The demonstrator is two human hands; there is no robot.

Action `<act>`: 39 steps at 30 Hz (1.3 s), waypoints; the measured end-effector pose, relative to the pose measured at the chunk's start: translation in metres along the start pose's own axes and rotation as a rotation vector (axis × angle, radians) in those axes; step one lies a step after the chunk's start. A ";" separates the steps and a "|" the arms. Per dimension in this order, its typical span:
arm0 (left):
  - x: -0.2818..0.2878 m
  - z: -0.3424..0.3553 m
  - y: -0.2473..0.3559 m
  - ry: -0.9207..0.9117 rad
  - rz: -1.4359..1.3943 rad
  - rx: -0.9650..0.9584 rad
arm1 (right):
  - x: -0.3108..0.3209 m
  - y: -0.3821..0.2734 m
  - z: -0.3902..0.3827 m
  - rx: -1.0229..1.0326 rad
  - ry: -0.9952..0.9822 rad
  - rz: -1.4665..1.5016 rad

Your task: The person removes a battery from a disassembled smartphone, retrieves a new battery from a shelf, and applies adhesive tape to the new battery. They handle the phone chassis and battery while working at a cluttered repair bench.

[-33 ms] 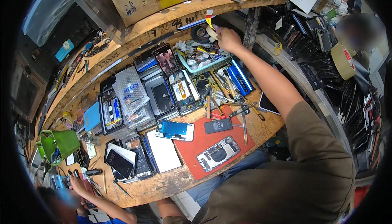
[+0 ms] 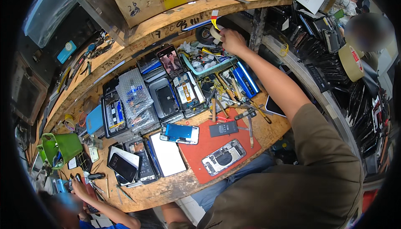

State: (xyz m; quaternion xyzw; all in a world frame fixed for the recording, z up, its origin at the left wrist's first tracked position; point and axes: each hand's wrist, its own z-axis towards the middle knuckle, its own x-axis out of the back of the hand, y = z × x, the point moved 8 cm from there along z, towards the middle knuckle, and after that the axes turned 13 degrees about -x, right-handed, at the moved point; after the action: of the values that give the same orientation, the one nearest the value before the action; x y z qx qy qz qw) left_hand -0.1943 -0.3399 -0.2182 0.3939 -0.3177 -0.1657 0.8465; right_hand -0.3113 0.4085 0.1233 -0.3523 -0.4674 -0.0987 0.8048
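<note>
My right hand point(image 2: 232, 40) reaches out to the far side of the bench, just under the raised wooden shelf. Its fingers close on a pale cream roll of tape point(image 2: 215, 34), partly hidden by the hand. A red, white and yellow strip point(image 2: 214, 19) sticks up right above the roll. Nearer me, on a red mat point(image 2: 194, 153), lie an opened phone body point(image 2: 224, 157), a black phone battery point(image 2: 223, 129) and metal tweezers point(image 2: 250, 132). Beside the mat is a white-framed phone part with blue film point(image 2: 178, 133). My left hand is out of sight.
Below my right hand stands a teal basket point(image 2: 211, 71) of small parts. Several opened phones, a lit phone point(image 2: 170, 61) and bubble wrap point(image 2: 133, 93) crowd the bench. A co-worker's hand point(image 2: 79, 188) works at lower left. Stacked dark panels point(image 2: 317, 41) line the right.
</note>
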 end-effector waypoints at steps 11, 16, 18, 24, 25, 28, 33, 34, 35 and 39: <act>0.116 -0.053 0.005 0.135 0.288 -0.175 | -0.073 -0.030 0.009 0.358 0.130 -0.224; 0.144 -0.079 0.108 0.189 0.073 -0.242 | -0.055 -0.003 0.020 0.127 0.050 -0.029; 0.126 -0.073 0.165 0.088 0.005 -0.397 | -0.036 0.002 0.027 0.069 0.079 0.025; 0.070 -0.062 0.271 -0.029 -0.213 -0.605 | -0.020 0.013 0.056 -0.154 -0.197 0.004; 0.068 -0.059 0.275 -0.044 -0.198 -0.592 | -0.021 0.014 0.058 -0.205 -0.209 -0.029; 0.063 -0.054 0.275 -0.108 -0.124 -0.535 | -0.036 -0.001 0.066 -0.126 -0.331 -0.192; 0.057 -0.054 0.268 -0.135 -0.086 -0.473 | -0.102 0.015 0.057 -0.050 -0.818 -0.602; 0.056 -0.055 0.269 -0.138 -0.080 -0.494 | -0.115 0.025 0.051 -0.050 -0.952 -0.649; 0.056 -0.055 0.269 -0.148 -0.073 -0.495 | -0.124 0.031 0.055 -0.082 -0.919 -0.663; 0.054 -0.055 0.266 -0.186 -0.047 -0.497 | -0.143 0.037 0.067 -0.069 -0.817 -0.701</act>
State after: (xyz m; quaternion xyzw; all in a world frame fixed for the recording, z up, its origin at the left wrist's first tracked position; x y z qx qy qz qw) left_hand -0.1088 -0.1686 -0.0178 0.1642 -0.3344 -0.2939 0.8802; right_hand -0.4166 0.4554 0.0096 -0.2110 -0.8285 -0.2313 0.4642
